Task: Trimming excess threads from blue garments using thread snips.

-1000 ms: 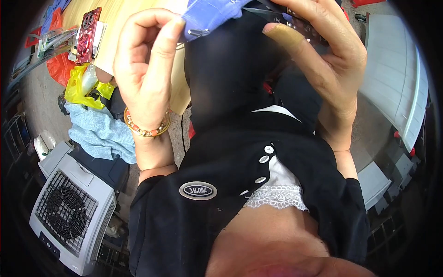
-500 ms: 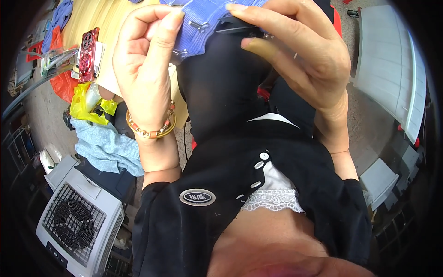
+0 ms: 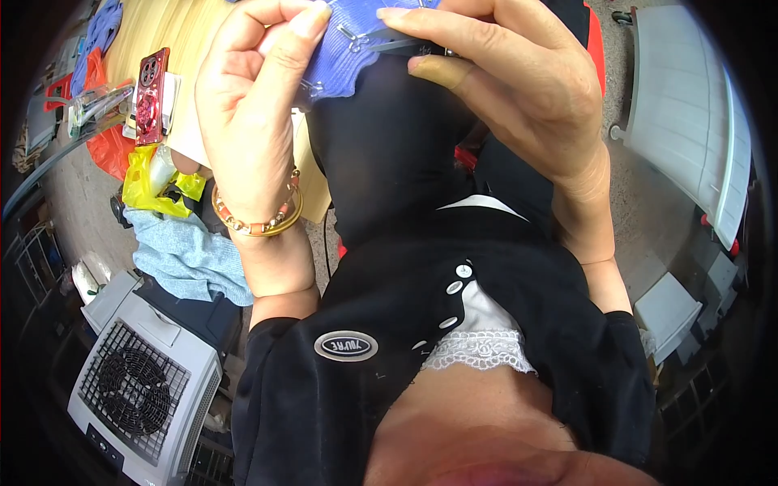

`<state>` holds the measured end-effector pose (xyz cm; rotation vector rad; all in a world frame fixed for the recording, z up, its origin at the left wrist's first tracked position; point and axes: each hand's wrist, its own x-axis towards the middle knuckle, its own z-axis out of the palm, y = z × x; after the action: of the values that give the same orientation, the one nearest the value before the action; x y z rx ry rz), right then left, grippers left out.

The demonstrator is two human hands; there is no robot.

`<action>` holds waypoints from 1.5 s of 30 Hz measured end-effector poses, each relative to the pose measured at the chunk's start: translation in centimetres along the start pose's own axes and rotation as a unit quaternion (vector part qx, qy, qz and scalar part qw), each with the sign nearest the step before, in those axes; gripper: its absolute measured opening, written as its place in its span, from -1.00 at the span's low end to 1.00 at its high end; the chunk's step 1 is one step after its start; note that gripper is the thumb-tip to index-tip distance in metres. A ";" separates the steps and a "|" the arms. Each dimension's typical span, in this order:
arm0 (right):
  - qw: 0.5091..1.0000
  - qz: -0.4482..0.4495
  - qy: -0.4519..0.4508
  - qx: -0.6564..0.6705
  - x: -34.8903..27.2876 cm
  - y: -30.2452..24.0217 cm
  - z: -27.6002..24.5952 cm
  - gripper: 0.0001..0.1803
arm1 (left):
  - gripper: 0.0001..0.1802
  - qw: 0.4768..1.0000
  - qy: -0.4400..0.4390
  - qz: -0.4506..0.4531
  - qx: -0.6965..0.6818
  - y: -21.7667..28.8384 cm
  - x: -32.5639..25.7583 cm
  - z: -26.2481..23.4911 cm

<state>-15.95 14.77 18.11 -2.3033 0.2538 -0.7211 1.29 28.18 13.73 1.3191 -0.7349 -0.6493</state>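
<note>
Periwinkle-blue ribbed knit fabric is held up at the top edge between my hands. Small metal fasteners sit on it, one near the middle and others at its edges. My left hand pinches the fabric's left side between thumb and fingers. In my right hand is a small pointed metal tool that looks like thread snips. Its blades point left and reach the fabric beside the middle fastener. The fingers hide most of the tool's handle. My right fingertips are also close to the fabric's upper right edge.
A wooden table at the upper left bears a red phone. Below it are a yellow plastic bag and a light-blue knit garment. An air cooler stands lower left, a white panel on the right.
The snips and my right hand have shifted left, bringing the blades over the fabric next to the middle fastener. My left hand still grips the fabric.
</note>
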 end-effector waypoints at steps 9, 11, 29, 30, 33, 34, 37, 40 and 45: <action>0.999 0.017 0.004 0.044 -0.3 0.3 0.4 -0.64 | -0.74 0.999 -0.034 -0.012 0.010 0.1 0.1 -0.1; 0.999 0.011 0.006 0.043 -0.3 0.6 0.5 -0.64 | -0.74 0.999 -0.030 -0.012 0.010 0.1 0.1 0.0; 0.969 -0.175 0.114 0.130 -0.1 2.8 2.2 -0.67 | -0.72 0.998 -0.055 -0.023 -0.002 -0.2 0.3 -0.9; 0.995 0.005 0.012 0.097 -0.6 1.3 0.9 -0.67 | -0.72 0.998 -0.054 -0.022 -0.002 -0.2 0.3 -0.9; 0.992 0.032 0.022 0.121 -0.7 1.1 0.7 -0.61 | -0.73 0.999 -0.047 -0.025 0.005 0.0 0.3 -0.5; 0.992 0.031 0.021 0.123 -0.6 1.1 0.8 -0.61 | -0.74 0.998 -0.045 -0.032 0.001 0.2 0.2 -0.3; 0.988 0.073 0.005 0.138 -0.4 0.9 0.8 -0.54 | -0.76 0.998 -0.053 -0.038 0.002 0.3 0.2 0.0; 0.980 0.084 0.052 0.170 -0.2 0.9 1.7 -0.51 | -0.77 0.998 -0.057 -0.035 0.015 0.3 0.2 0.0; 0.980 0.102 0.057 0.159 -0.3 0.4 1.8 -0.58 | -0.78 0.998 -0.048 -0.034 0.012 0.1 0.1 0.3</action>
<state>-15.22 15.59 16.64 -1.9050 0.3915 -0.7316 1.14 27.91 13.91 1.3467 -0.7803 -0.7642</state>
